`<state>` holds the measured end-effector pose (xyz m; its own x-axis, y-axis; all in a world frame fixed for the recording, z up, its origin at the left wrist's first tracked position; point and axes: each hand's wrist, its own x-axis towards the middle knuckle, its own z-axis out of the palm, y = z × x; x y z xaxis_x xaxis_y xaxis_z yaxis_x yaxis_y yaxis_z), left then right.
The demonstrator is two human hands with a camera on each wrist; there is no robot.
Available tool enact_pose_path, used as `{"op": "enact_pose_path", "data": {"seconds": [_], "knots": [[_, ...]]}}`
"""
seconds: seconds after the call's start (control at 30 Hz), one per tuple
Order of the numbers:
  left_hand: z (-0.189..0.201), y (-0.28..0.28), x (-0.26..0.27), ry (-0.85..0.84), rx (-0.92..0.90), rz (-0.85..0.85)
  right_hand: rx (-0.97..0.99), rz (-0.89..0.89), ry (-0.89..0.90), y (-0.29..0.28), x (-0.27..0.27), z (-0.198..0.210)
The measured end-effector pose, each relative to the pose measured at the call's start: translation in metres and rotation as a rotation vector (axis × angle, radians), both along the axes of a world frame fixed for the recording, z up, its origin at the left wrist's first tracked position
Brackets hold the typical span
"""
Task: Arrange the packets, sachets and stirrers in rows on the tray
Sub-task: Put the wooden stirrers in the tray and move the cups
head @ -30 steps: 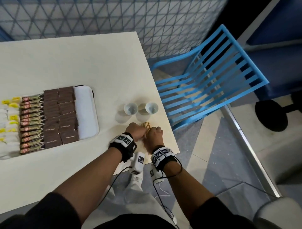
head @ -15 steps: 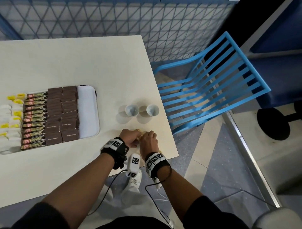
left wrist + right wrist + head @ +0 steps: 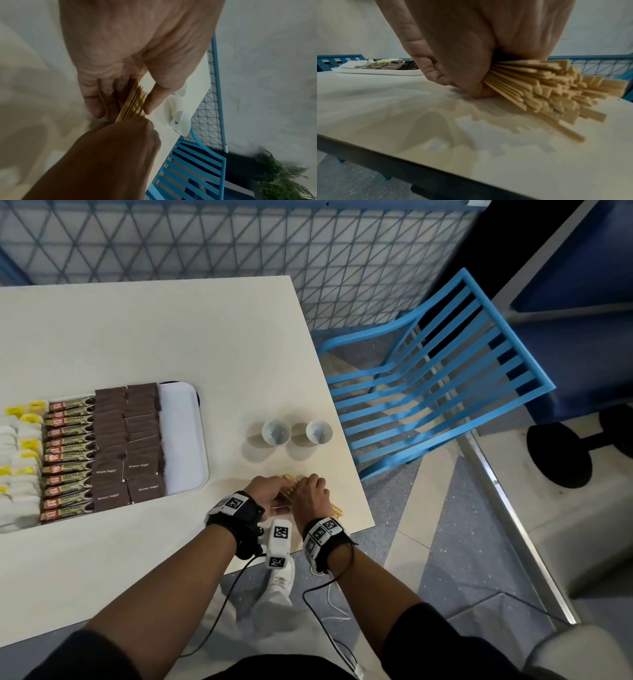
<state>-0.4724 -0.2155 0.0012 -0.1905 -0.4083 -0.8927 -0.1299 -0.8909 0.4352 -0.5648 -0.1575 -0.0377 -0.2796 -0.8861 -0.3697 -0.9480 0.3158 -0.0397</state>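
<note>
Here, the bundle of wooden stirrers [image 3: 544, 86] lies low on the worktop [image 3: 137, 344] near its front right corner, gripped by the left hand [image 3: 270, 491] and right hand [image 3: 310, 494] together, with the part-filled tray [image 3: 185, 440] well apart to the left.

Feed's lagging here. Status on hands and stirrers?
Both hands gripping stirrers on table. Tray strip free. Two cups nearby, not blocking.
</note>
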Motion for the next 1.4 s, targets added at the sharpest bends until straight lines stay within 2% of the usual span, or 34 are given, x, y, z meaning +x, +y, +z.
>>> {"op": "enact_pose_path", "data": {"seconds": [0.17,0.33,0.43,0.6,0.7,0.87,0.93,1.0,1.07,1.13,1.23,1.33,1.4], "knots": [[0.004,0.001,0.001,-0.004,-0.005,0.015,-0.009,0.072,-0.009,0.003,-0.004,0.001],[0.01,0.001,-0.002,0.002,-0.08,0.03,-0.035,0.045,-0.146,0.002,-0.009,-0.006],[0.005,-0.002,-0.003,-0.035,-0.186,-0.004,-0.093,0.044,-0.253,0.002,-0.005,-0.009],[0.01,-0.007,-0.008,-0.265,-0.462,-0.193,-0.236,0.091,-0.352,-0.006,0.001,0.001],[0.02,-0.008,-0.016,-0.373,-0.604,-0.238,-0.295,0.004,-0.446,-0.016,0.004,0.015],[0.022,-0.012,-0.015,-0.365,-0.765,-0.255,-0.318,-0.238,-0.654,-0.024,0.001,0.031],[0.023,-0.013,-0.006,-0.3,-0.795,-0.225,-0.311,-0.275,-0.672,-0.027,0.003,0.035],[0.024,-0.014,0.005,-0.111,-0.754,-0.118,-0.363,-0.307,-0.731,-0.029,0.006,0.039],[0.025,-0.018,0.019,0.074,-0.62,0.035,-0.445,-0.326,-0.792,-0.032,0.011,0.049],[0.021,-0.023,0.033,0.148,-0.416,0.175,-0.536,-0.366,-0.896,-0.04,0.02,0.066],[0.03,-0.023,0.049,0.356,-0.091,0.26,-0.687,-0.421,-1.096,-0.055,0.039,0.097],[0.06,-0.025,0.06,0.674,0.034,0.349,-0.718,-0.379,-1.188,-0.061,0.057,0.111],[0.081,-0.023,0.065,0.806,0.05,0.314,-0.692,-0.347,-1.173,-0.062,0.07,0.112]]}}
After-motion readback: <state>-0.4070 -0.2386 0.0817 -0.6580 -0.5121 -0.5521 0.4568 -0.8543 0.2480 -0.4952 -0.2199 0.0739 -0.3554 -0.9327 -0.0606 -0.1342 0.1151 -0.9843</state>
